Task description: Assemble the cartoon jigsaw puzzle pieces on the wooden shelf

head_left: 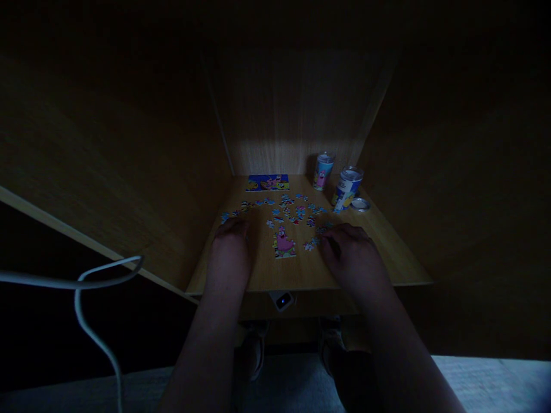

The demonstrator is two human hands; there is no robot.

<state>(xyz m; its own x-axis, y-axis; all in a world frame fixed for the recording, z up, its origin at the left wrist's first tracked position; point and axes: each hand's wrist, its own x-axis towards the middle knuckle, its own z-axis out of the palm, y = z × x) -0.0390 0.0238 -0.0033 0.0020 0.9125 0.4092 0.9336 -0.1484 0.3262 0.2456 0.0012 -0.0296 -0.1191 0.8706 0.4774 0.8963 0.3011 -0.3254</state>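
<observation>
A partly joined puzzle section with a pink cartoon figure [284,243] lies on the small wooden desk [301,275] between my hands. Several loose puzzle pieces [293,209] are scattered beyond it. My left hand [230,249] rests palm down on the desk, left of the section, its fingers reaching toward the loose pieces. My right hand [350,255] lies on the desk to the right, fingers curled over a few small pieces [310,245]. The dim light hides whether either hand holds a piece.
A printed picture card [267,182] lies at the back of the desk. Two printed cans [322,170] [346,188] stand at back right, a round lid [360,204] beside them. Wooden walls enclose the desk. A white cable [86,298] hangs at left. My shoes [253,350] show below.
</observation>
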